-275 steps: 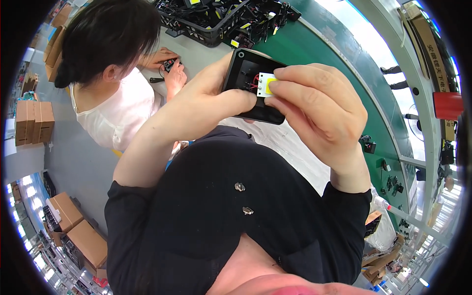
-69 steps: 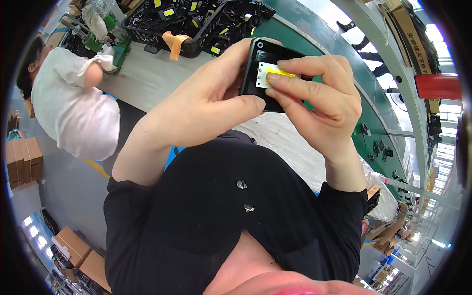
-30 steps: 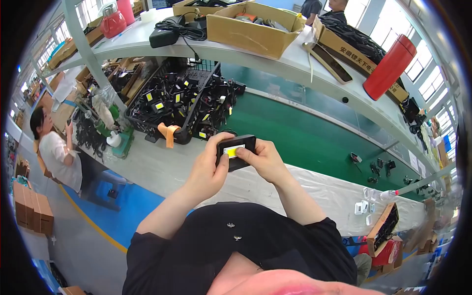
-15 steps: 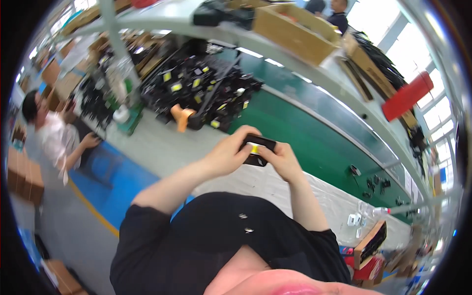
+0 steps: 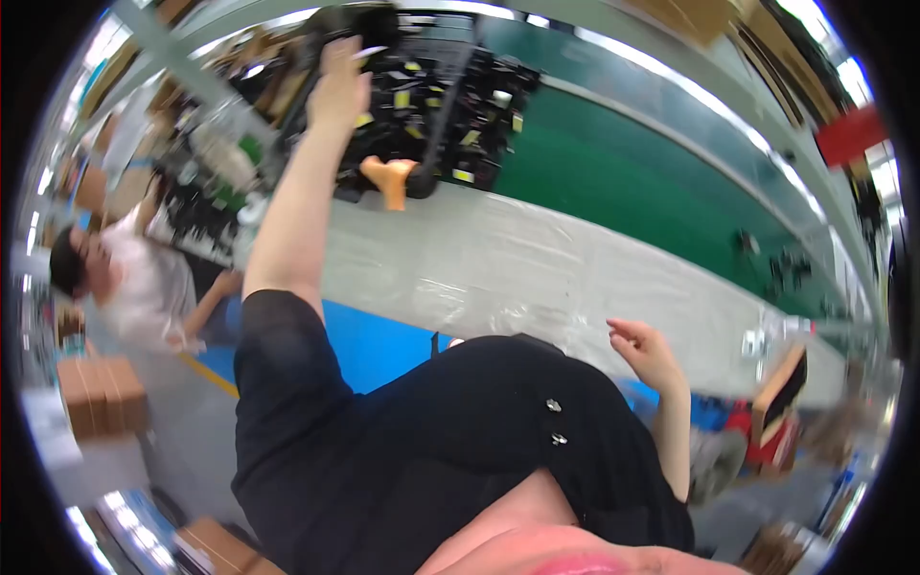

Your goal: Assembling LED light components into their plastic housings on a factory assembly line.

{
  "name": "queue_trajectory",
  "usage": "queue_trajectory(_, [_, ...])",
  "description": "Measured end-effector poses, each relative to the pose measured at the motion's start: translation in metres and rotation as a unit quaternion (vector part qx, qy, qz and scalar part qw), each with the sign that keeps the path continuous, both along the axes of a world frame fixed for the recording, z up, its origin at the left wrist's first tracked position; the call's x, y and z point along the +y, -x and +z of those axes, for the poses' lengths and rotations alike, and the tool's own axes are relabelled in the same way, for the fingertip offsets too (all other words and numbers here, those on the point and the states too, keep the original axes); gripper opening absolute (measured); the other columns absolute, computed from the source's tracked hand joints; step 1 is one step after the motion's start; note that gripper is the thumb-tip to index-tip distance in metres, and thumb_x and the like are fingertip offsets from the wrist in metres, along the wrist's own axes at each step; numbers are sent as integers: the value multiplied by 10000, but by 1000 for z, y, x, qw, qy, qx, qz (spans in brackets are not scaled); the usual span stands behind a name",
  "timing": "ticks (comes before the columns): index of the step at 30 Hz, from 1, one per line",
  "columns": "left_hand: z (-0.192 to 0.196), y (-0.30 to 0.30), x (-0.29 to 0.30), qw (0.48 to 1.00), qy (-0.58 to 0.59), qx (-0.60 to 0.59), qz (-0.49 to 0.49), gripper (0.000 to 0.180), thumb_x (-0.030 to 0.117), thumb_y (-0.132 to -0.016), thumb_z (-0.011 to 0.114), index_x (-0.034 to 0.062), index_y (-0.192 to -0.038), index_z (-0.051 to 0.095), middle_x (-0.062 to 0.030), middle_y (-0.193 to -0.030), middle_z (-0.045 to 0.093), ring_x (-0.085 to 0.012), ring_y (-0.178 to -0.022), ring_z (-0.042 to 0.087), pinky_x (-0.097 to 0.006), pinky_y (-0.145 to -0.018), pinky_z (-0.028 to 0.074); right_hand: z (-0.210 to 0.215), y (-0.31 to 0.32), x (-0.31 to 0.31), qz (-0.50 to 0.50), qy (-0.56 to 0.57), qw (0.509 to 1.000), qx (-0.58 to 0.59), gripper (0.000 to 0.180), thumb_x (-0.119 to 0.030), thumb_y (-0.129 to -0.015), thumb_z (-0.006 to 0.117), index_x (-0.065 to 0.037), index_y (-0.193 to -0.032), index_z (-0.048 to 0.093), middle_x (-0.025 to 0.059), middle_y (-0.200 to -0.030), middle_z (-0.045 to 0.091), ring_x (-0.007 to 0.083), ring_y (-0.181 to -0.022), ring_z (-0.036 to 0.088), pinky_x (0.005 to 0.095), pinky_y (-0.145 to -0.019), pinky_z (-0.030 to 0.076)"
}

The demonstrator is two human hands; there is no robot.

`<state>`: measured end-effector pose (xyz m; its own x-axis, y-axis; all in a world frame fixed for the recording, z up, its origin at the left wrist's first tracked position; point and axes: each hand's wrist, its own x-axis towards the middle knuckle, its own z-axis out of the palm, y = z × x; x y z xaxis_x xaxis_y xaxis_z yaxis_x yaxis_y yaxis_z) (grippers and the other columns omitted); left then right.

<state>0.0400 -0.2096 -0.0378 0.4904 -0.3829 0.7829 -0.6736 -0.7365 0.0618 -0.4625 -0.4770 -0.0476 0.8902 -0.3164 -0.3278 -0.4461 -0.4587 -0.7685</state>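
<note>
Fingers of the left hand [image 5: 337,84] stretch up onto a blurred black part [image 5: 337,27] at the top of the heap of black parts with yellow labels [image 5: 450,105]; whether they grip is unclear. Well below the heap, the right hand [image 5: 644,352] hangs loosely curled, holding nothing.

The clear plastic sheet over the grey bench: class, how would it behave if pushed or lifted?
The clear plastic sheet shows wrinkles and glare, so it is probably thin, floppy and light. Pushed, it would likely bunch and slide rather than hold shape. The right hand hovers just off its near edge, empty.
</note>
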Motion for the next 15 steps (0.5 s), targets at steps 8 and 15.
queue_trajectory(8, [-45,39,-53,947,-180,248,-93,497,261,-848,564,86,-1295,434,-201,-1368,370,-348,-1237,393,-404,-995,361,-63,33,-90,-66,26,992,101,348,-236,-833,593,-32,-1114,611,152,-1006,654,250,-925,621,337,-815,480])
queue_trajectory(15, [-47,109,-51,794,-94,587,-126,419,117,-877,526,-29,-1262,452,-153,-1205,551,-227,-1148,512,-306,-959,382,-139,68,-278,-231,45,966,107,572,-289,-808,633,-41,-1295,463,116,-1054,619,195,-859,595,316,-768,479])
